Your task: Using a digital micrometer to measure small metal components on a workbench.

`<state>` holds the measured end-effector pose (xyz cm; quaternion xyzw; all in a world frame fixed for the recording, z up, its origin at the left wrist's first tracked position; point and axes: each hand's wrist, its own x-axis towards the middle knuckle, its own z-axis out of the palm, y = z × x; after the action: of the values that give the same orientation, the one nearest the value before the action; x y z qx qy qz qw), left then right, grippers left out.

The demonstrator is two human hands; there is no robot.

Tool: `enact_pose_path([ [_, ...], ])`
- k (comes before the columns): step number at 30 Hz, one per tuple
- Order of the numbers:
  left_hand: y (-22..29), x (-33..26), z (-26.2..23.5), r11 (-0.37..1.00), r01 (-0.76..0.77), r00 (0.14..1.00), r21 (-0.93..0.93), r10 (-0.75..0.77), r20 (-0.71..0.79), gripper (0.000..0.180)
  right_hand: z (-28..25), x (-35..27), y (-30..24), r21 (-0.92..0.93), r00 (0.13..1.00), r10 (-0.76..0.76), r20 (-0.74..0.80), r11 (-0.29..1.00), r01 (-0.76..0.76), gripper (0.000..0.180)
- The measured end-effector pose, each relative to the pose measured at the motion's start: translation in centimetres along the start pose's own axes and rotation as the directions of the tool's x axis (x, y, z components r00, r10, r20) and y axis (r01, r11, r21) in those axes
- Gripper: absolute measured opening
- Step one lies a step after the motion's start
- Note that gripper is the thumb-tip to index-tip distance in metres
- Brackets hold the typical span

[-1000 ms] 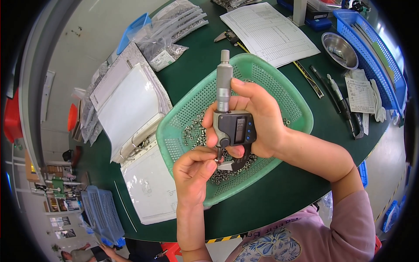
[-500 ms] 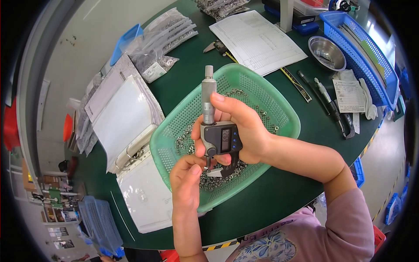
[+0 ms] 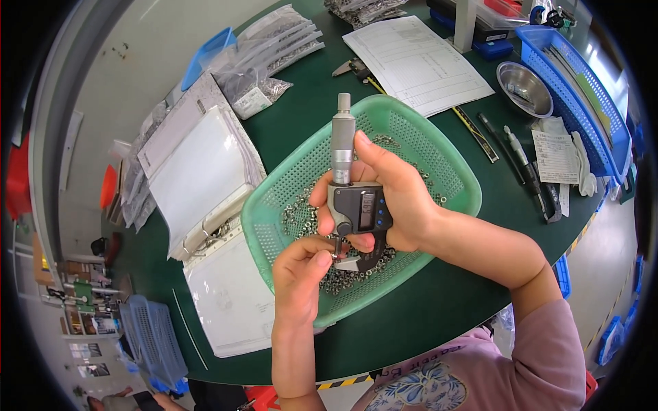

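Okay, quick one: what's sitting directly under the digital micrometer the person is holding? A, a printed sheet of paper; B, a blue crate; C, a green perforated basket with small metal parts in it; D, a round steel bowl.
C: the right hand holds the digital micrometer over the green perforated basket, which has small metal parts scattered in its bottom.

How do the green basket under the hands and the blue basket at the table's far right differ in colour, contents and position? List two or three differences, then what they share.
The green basket holds small loose metal parts; the blue basket holds flat paper-like items. The green basket sits mid-table beneath the left hand and right hand with the digital micrometer; the blue basket lies at the table's edge, away from both hands. Both are perforated plastic.
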<state>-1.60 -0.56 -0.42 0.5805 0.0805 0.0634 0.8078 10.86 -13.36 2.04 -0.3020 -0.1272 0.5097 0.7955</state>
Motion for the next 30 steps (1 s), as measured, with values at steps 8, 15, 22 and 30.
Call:
enact_pose_path([
  [8,0.09,0.10,0.02,0.999,-0.021,1.000,0.033,0.021,0.002,0.011,0.04,-0.02,-0.27,0.054,0.999,0.036,-0.024,0.998,-0.034,0.065],
  [15,-0.10,0.13,0.22,1.000,-0.022,1.000,0.022,0.022,0.007,0.013,-0.03,-0.21,-0.22,-0.049,0.999,-0.031,-0.022,0.998,0.029,0.061],
  [22,-0.42,0.02,-0.40,0.999,-0.013,1.000,0.038,0.013,-0.006,0.016,0.02,-0.31,-0.15,-0.022,1.000,-0.023,-0.019,1.000,0.022,0.060],
  [30,-0.12,0.08,0.07,0.999,0.020,0.999,0.042,-0.018,-0.049,0.011,0.35,0.03,-0.13,-0.063,1.000,0.008,-0.021,0.998,-0.010,0.067],
])
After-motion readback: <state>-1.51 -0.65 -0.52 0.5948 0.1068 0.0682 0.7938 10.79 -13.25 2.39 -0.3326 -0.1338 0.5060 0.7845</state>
